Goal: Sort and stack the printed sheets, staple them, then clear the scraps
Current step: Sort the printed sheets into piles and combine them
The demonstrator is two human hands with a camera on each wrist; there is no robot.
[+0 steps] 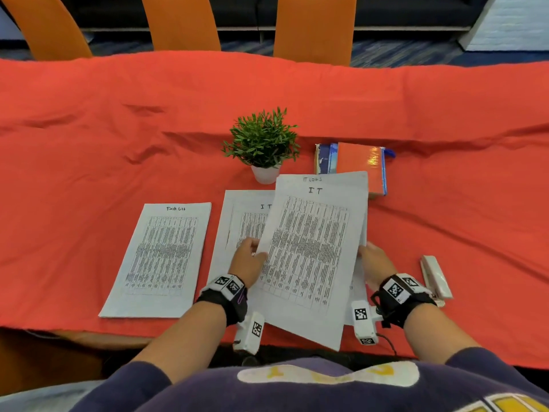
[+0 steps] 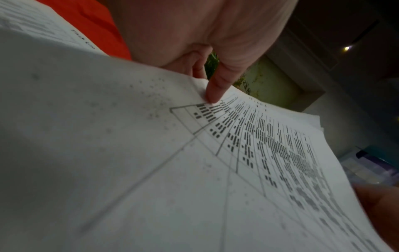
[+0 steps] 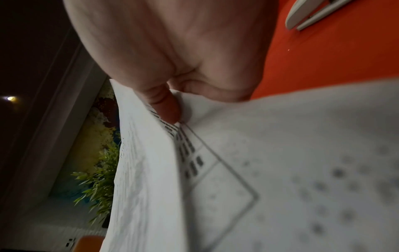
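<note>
Over red cloth (image 1: 118,150), both hands (image 1: 248,260) (image 1: 375,263) pinch the raised sheet (image 1: 309,248) between them.

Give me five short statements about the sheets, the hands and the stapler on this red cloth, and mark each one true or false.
1. Both hands hold the raised IT sheet. True: the left hand and the right hand each pinch a side edge.
2. The stapler is in the right hand. False: it lies on the red cloth, right of that hand.
3. The Task List sheet lies flat at the left. True.
4. The potted plant stands on the books. False: it stands beside them.
5. Another IT sheet lies under the raised one. True.
</note>
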